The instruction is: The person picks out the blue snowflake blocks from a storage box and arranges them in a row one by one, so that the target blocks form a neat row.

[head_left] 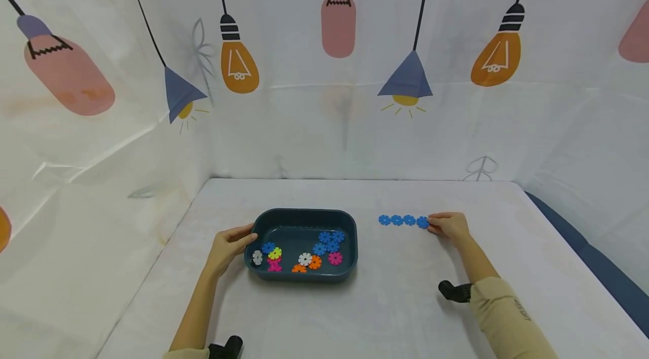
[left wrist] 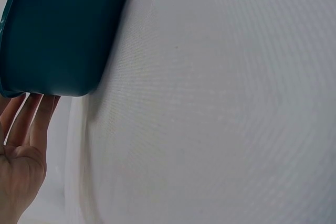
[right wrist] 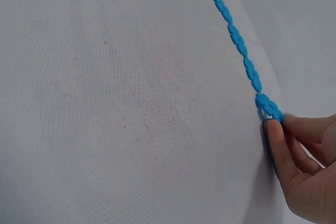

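Note:
At the left end of a dark teal tray (head_left: 299,278), my left hand (head_left: 223,249) grips the rim, fingers against its outer wall (left wrist: 58,35) in the left wrist view. Several blue snowflake-shaped discs (head_left: 397,220) lie in a row on the table right of the tray. My right hand (head_left: 452,228) pinches the rightmost blue disc (head_left: 422,222) between thumb and fingers. In the right wrist view this disc (right wrist: 269,106) sits slightly tilted at the near end of the row, close against its neighbour. Whether they interlock is hard to tell.
Inside the tray are more blue discs (head_left: 325,238), white (head_left: 305,258), orange (head_left: 315,262), pink (head_left: 335,258) and yellow (head_left: 275,253) ones. The white-covered table (head_left: 385,302) meets a lamp-printed wall sheet (head_left: 304,133) behind. Black straps with cameras (head_left: 455,291) are on the wrists.

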{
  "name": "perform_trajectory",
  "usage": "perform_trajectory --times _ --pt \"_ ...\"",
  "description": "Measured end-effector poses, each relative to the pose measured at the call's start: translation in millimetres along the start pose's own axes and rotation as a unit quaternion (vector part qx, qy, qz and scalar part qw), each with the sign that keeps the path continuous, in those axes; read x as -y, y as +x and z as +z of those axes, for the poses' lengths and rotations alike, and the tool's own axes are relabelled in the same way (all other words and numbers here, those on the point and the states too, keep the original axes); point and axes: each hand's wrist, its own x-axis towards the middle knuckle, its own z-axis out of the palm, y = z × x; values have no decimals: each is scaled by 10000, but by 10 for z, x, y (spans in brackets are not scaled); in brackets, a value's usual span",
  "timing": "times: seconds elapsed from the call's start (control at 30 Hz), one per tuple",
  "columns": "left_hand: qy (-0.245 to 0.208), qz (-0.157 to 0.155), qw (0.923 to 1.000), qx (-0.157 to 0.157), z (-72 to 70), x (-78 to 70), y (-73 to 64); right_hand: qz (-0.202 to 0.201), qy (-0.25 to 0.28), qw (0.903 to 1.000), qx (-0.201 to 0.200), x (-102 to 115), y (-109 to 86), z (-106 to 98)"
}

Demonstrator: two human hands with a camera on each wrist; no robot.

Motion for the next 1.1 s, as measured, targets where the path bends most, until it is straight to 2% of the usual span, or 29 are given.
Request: perform_trajectory --times 0.4,0.63,0.7,0.77,0.9,0.97,1.1 --pt "9 12 10000 17 7 13 -10 -208 -318 9991 -181 1 15 35" --pt "10 -20 10000 -5 11 11 -5 -255 -574 9971 -434 54 -9 47" --pt "-10 -36 10000 -6 9 9 -4 -142 -269 9991 -307 107 -34 75" --pt "-21 -37 10000 2 6 6 -2 -6 279 9996 -43 178 -66 125" --pt "-26 -19 10000 -3 0 5 5 151 1469 9865 711 343 -148 300" --pt "-25 -8 10000 3 0 6 8 107 1717 9799 1013 417 -182 416" --pt "-47 0 10000 12 -2 9 6 -26 1749 9749 1377 536 -215 685"
